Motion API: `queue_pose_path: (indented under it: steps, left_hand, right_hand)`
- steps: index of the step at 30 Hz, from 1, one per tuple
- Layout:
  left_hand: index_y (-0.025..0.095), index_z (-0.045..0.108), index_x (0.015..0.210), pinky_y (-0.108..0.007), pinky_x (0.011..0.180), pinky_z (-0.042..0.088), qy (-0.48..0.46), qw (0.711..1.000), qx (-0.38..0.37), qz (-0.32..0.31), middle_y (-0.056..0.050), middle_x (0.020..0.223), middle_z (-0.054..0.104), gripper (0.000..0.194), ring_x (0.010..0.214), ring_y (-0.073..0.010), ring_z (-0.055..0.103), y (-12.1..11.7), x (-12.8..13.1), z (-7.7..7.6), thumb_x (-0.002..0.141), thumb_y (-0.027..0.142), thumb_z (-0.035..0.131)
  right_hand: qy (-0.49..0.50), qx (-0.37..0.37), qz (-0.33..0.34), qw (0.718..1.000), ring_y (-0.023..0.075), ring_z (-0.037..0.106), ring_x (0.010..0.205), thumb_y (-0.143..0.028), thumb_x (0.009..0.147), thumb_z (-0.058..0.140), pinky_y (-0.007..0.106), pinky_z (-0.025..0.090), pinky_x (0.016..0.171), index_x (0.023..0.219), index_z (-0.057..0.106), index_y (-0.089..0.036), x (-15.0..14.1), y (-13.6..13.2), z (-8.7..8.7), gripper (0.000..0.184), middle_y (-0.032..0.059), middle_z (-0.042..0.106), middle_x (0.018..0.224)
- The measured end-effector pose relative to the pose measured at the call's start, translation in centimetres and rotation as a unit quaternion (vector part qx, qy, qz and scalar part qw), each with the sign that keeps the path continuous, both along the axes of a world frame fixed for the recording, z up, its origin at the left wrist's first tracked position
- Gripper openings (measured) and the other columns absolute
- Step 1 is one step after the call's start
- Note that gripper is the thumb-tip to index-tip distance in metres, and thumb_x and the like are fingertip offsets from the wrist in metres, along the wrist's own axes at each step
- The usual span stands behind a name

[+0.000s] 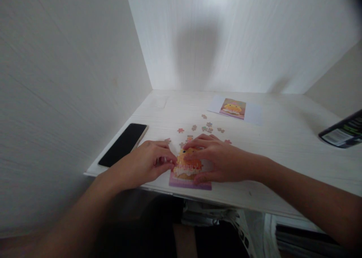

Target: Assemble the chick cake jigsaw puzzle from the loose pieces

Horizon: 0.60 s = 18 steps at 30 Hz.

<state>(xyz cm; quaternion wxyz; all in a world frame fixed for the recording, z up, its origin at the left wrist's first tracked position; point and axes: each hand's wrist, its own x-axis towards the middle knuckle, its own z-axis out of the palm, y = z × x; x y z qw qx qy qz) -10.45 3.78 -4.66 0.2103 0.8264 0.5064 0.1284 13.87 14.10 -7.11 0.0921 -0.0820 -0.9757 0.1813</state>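
Observation:
A partly assembled jigsaw puzzle (185, 173) lies at the table's front edge, with a yellow-orange figure and a purple lower border. At its left edge, the thumb and fingers of my left hand (149, 160) are pinched together on what looks like a puzzle piece, mostly hidden by the fingertips. My right hand (216, 158) rests over the puzzle's right side, fingers spread and touching its surface, covering part of the picture. Loose puzzle pieces (209, 129) are scattered just beyond the puzzle, several of them brownish. A reddish piece (227, 141) sits beside my right hand.
A dark-screened phone (123, 145) lies at the left, close to my left forearm. Further back is a reference picture (233, 109) on a white sheet (253, 114). At the right edge lies or leans a dark can-like container (343, 131). White panels (226, 54) enclose the table.

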Motion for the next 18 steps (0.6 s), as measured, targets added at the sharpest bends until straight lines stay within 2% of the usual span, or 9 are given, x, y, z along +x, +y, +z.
queue_pose_path:
  steps: [4, 12, 18]
  left_hand:
    - [0.024, 0.075, 0.096, -0.022, 0.078, 0.044, -0.016, 0.999, -0.013, -0.036, 0.000, 0.096, 0.065, 0.018, 0.088, -0.0113, 0.060, -0.29, -0.03, 0.17, 0.097, 0.018, 0.058]
    - [0.020, 0.074, 0.097, -0.022, 0.083, 0.044, -0.012, 0.998, 0.016, -0.056, -0.001, 0.099, 0.064, 0.017, 0.095, -0.0111, 0.060, -0.04, 0.09, -0.22, 0.096, 0.016, 0.058]
    - [0.020, 0.074, 0.092, -0.023, 0.085, 0.044, 0.006, 0.999, 0.017, -0.051, -0.002, 0.100, 0.063, 0.016, 0.094, -0.0120, 0.059, -0.35, 0.25, 0.12, 0.095, 0.016, 0.059]
  right_hand:
    - [0.001, -0.003, 0.000, 1.000, 0.0286, 0.051, 0.122, -0.058, 0.084, 0.069, 0.049, 0.036, 0.109, 0.120, 0.069, -0.023, 0.01, -0.06, 0.05, 0.051, 0.0091, 0.059, 0.135]
    - [0.014, 0.000, 0.002, 1.000, 0.0285, 0.052, 0.122, -0.058, 0.084, 0.069, 0.049, 0.036, 0.108, 0.122, 0.069, -0.022, 0.00, 0.01, -0.12, 0.052, 0.0097, 0.060, 0.134]
    - [0.011, 0.000, 0.006, 1.000, 0.0281, 0.052, 0.122, -0.058, 0.084, 0.068, 0.048, 0.037, 0.108, 0.123, 0.068, -0.023, -0.02, 0.02, -0.15, 0.052, 0.0089, 0.060, 0.134]
